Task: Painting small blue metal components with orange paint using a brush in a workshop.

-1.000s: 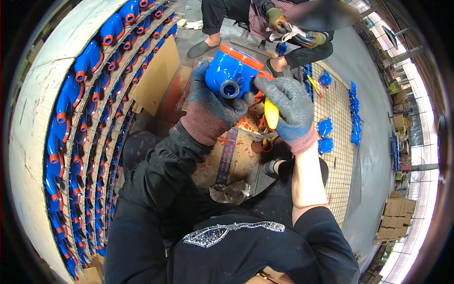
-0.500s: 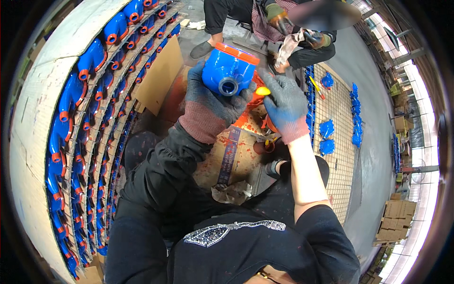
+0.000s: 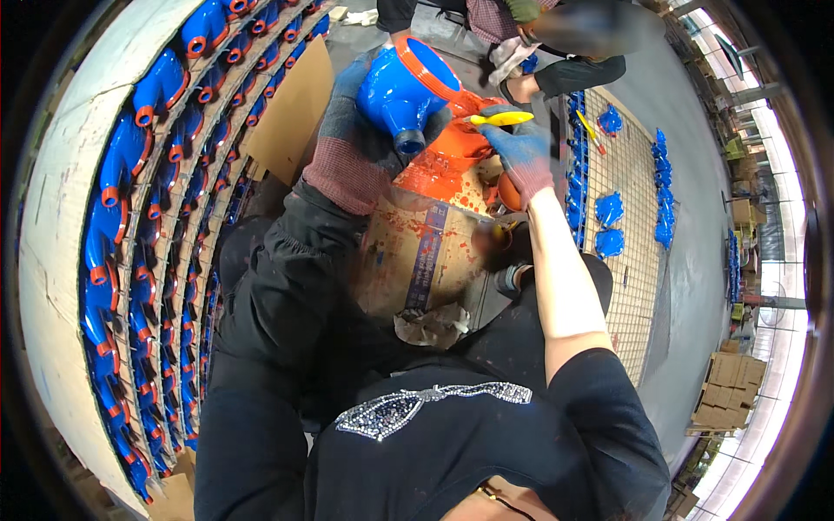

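Observation:
My left hand (image 3: 352,143), in a grey and maroon knit glove, is wrapped round a glossy blue pipe fitting (image 3: 387,95). Its wide round mouth has an orange-painted rim (image 3: 429,69) turned up and to the right. A short side spout with a dark end points toward me. Just right of the fitting, my gloved right hand (image 3: 521,152) is closed on a yellow-handled paintbrush (image 3: 504,118) held roughly level. The bristle end is hard to make out against the orange paint (image 3: 447,161) behind it. An orange-smeared pot (image 3: 509,191) stands below this hand.
Racks of similar blue fittings (image 3: 122,156) with orange rims rise on my left. A paint-spattered board (image 3: 382,269) lies before me. On the right, a wire grid (image 3: 630,295) carries blue pieces and another yellow brush (image 3: 587,128). Another person (image 3: 565,74) sits opposite.
The fitting has tilted, turning its orange rim to the right and showing its opening. My right hand has lowered slightly, and more of the brush handle shows. The other person's hands have shifted.

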`<state>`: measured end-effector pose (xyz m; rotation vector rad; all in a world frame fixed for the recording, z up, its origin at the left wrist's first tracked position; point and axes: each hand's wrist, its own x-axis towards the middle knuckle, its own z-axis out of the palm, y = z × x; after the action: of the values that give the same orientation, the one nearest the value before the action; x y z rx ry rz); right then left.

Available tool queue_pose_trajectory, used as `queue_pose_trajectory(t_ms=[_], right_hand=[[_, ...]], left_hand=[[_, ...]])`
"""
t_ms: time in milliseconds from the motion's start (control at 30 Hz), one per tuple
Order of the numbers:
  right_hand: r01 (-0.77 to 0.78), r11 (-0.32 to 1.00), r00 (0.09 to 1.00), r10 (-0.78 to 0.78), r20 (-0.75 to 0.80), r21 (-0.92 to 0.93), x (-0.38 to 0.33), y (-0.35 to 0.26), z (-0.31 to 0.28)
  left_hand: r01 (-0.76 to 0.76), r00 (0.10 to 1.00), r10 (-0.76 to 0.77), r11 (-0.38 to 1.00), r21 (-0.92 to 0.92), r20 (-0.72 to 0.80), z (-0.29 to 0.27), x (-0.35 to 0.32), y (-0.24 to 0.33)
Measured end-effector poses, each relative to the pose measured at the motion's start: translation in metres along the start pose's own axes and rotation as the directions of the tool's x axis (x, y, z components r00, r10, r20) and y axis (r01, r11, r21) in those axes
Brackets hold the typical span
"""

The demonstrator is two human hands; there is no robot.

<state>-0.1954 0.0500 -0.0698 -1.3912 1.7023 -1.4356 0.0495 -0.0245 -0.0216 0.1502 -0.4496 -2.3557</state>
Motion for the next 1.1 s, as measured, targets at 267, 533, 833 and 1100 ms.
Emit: queue_pose_trajectory(t_ms=[267,533,833,1100], right_hand=[[-0.122,0.941,0.975,0.174,0.141,-0.317,0.009,0.052,0.032],[-0.261,0.957,0.932,0.283,0.225,-0.124,-0.001,0.001,-0.007],[0.015,1.0,0.981,-0.011,-0.191,0.017,-0.023,-0.096,-0.04],[0.028,0.982,0.998,-0.04,-0.057,-0.185,-0.033,-0.103,-0.035]], left_hand=[[0.009,0.953,0.141,0.87,0.493,-0.267,-0.008,-0.002,0.01],[-0.067,0.91,0.412,0.263,0.962,-0.049,-0.006,0.003,-0.006],[-0.054,0.933,0.256,-0.592,0.804,0.251,0.008,-0.011,-0.037],[-0.105,0.957,0.126,-0.69,0.716,0.262,0.01,-0.009,-0.053]])
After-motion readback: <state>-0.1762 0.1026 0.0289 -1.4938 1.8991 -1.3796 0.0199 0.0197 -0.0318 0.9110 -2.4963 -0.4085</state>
